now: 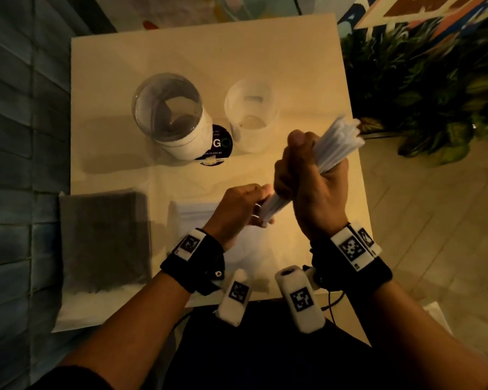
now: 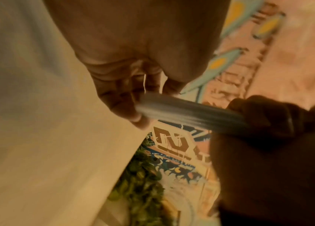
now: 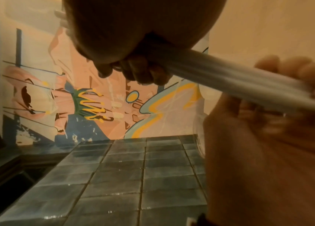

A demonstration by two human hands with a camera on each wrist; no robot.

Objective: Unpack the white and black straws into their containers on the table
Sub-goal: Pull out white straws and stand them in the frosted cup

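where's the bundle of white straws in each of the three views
Head: the bundle of white straws runs diagonally right of centre, gripped by the right hand.
Left wrist: bundle crosses mid-frame from the left hand to the dark right fist.
Right wrist: bundle slants across the upper right, out of the fist.
Shared landmark: the left hand's fingers at the bundle's lower end.
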